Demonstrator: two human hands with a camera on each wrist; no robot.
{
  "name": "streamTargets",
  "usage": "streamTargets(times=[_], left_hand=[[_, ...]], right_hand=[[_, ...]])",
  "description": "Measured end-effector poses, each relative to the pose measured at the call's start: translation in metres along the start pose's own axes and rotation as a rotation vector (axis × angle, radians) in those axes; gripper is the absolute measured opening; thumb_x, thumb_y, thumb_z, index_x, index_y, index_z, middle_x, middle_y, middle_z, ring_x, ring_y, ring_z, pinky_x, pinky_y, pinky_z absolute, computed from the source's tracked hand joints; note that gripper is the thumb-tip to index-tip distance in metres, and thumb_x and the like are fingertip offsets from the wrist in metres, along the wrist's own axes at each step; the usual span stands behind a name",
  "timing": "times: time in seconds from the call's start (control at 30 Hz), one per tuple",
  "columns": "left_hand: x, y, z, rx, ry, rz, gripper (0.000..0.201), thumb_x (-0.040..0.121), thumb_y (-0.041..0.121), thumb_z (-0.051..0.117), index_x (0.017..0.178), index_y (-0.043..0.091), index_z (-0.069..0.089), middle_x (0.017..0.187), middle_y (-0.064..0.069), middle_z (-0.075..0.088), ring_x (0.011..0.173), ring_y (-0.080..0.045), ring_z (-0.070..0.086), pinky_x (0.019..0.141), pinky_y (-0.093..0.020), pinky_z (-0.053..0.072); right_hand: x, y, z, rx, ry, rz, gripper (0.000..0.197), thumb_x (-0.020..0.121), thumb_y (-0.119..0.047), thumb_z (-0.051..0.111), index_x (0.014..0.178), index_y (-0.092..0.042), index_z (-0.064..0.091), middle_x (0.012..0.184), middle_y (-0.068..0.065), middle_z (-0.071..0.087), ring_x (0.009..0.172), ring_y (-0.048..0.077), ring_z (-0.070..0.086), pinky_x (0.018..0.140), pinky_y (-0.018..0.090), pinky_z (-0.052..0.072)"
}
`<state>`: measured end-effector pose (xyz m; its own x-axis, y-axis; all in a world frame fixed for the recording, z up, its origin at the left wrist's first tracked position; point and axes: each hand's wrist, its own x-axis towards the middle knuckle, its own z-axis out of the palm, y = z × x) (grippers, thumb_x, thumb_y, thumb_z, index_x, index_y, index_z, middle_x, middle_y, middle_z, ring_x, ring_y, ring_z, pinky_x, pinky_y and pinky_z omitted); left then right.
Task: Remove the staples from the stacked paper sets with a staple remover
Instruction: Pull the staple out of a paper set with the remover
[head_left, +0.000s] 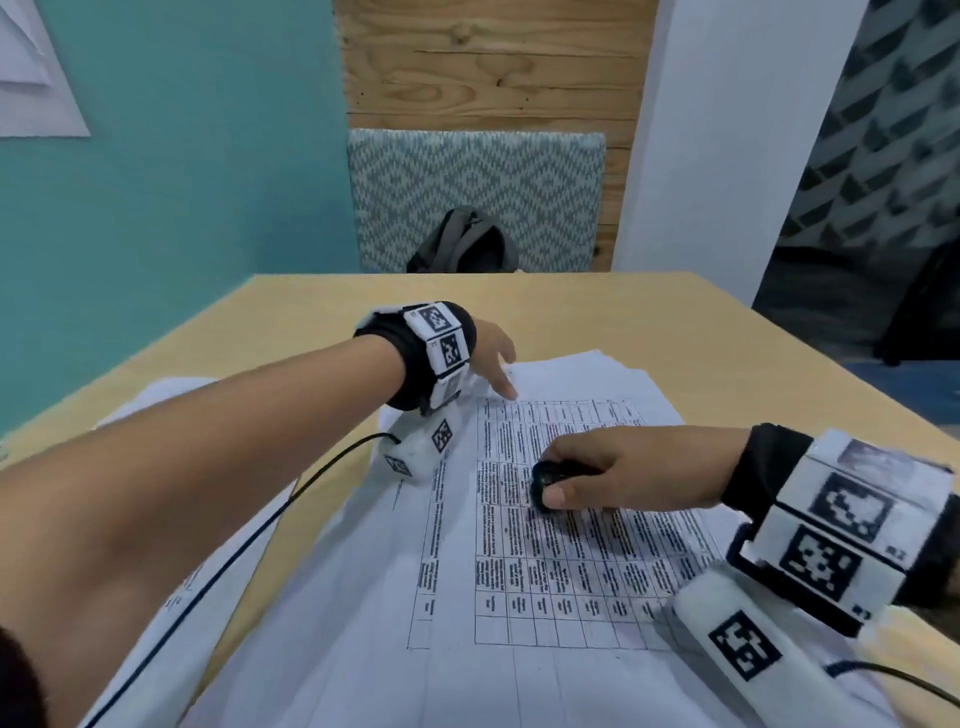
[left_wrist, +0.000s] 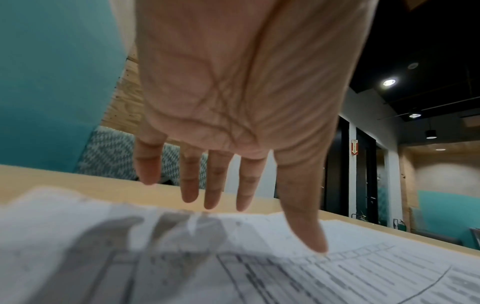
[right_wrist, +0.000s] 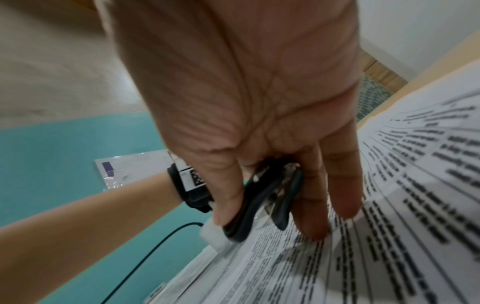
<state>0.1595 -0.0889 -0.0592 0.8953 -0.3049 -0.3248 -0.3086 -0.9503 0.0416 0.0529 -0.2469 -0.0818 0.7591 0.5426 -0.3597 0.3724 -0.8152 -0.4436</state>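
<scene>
One staple remover (head_left: 551, 475) in right hand (head_left: 613, 475), one paper stack (head_left: 561, 561).

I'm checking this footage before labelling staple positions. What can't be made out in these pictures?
- Staples: none visible in any view; the left hand covers the far corner of the top sheet.
- Printed text: blurred in both wrist views, too small in the head view.
- Staple remover: its tips are unclear, partly hidden by the right hand.
- Number of paper sets: stack edges blur together.
</scene>
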Motion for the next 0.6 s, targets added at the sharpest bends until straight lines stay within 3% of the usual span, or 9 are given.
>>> streamTargets(times=[0.07,0.1,0.13,0.17,0.23,0.37,0.43,0.5,0.6], left_hand=[[0.011,0.003,0.003,0.008,-0.075,-0.015,0.050,0.090,0.043,0.054,0.129,0.013,0.047,0.131,-0.008,0.047,0.118,-0.022,0.046,0.096,-0.031,0.036],[0.017,0.005,0.004,0.008,-0.099,-0.020,0.033,0.089,0.044,0.054,0.108,0.017,0.054,0.108,-0.006,0.052,0.096,-0.019,0.052,0.081,-0.028,0.040],[0.022,0.005,0.006,-0.016,-0.086,-0.016,0.025,0.089,0.044,0.056,0.083,0.021,0.048,0.084,-0.001,0.045,0.071,-0.012,0.045,0.063,-0.022,0.036],[0.027,0.006,0.006,-0.039,-0.065,-0.026,0.035,0.087,0.043,0.059,0.071,0.023,0.035,0.071,0.003,0.031,0.058,-0.008,0.030,0.052,-0.021,0.025],[0.029,0.007,0.006,-0.073,0.014,-0.016,0.041,0.083,0.040,0.066,0.070,0.023,0.031,0.067,0.004,0.025,0.055,-0.008,0.022,0.048,-0.022,0.017],[0.034,0.007,0.002,-0.152,0.225,0.021,0.034,0.076,0.032,0.075,0.072,0.020,0.044,0.088,0.001,0.047,0.080,-0.016,0.043,0.055,-0.023,0.030],[0.035,0.006,0.001,-0.203,0.317,0.067,0.025,0.076,0.027,0.075,0.089,0.013,0.058,0.092,0.001,0.050,0.086,-0.015,0.045,0.062,-0.024,0.035],[0.033,0.004,0.002,-0.233,0.340,0.113,0.022,0.078,0.025,0.073,0.094,0.013,0.063,0.081,0.003,0.050,0.082,-0.015,0.045,0.062,-0.024,0.034],[0.028,0.000,-0.001,-0.230,0.365,0.141,0.012,0.083,0.025,0.067,0.081,0.015,0.060,0.068,0.002,0.048,0.075,-0.017,0.046,0.057,-0.025,0.031]], right_hand=[[-0.001,0.000,-0.001,-0.020,-0.009,-0.010,0.034,0.093,-0.043,0.047,0.111,-0.014,0.052,0.089,-0.002,0.052,0.076,0.012,0.045,0.072,0.027,0.037],[-0.001,0.001,0.000,-0.011,-0.010,-0.017,0.034,0.094,-0.042,0.047,0.112,-0.014,0.052,0.090,-0.002,0.052,0.077,0.012,0.045,0.073,0.028,0.038],[-0.001,0.002,0.000,-0.001,-0.008,-0.024,0.033,0.094,-0.042,0.047,0.113,-0.015,0.052,0.091,-0.002,0.053,0.079,0.012,0.046,0.075,0.028,0.039],[-0.001,0.004,0.000,0.010,-0.005,-0.028,0.033,0.094,-0.041,0.047,0.113,-0.016,0.052,0.093,-0.001,0.054,0.080,0.012,0.046,0.076,0.029,0.040],[-0.002,0.007,0.000,0.038,-0.004,-0.036,0.032,0.094,-0.042,0.048,0.113,-0.017,0.052,0.096,0.000,0.056,0.082,0.011,0.048,0.080,0.031,0.042],[-0.001,0.008,0.000,0.080,-0.016,-0.051,0.033,0.093,-0.042,0.048,0.113,-0.016,0.052,0.094,0.001,0.056,0.080,0.013,0.047,0.075,0.029,0.040],[0.000,0.009,0.000,0.093,-0.021,-0.054,0.034,0.092,-0.043,0.048,0.114,-0.016,0.052,0.094,0.001,0.056,0.079,0.013,0.047,0.074,0.028,0.040],[0.001,0.011,0.000,0.109,-0.020,-0.059,0.034,0.092,-0.044,0.048,0.113,-0.016,0.052,0.093,0.001,0.055,0.079,0.013,0.047,0.075,0.030,0.040],[0.000,0.012,-0.003,0.156,0.010,-0.069,0.032,0.092,-0.041,0.050,0.111,-0.016,0.053,0.094,0.005,0.057,0.082,0.018,0.051,0.078,0.033,0.045]])
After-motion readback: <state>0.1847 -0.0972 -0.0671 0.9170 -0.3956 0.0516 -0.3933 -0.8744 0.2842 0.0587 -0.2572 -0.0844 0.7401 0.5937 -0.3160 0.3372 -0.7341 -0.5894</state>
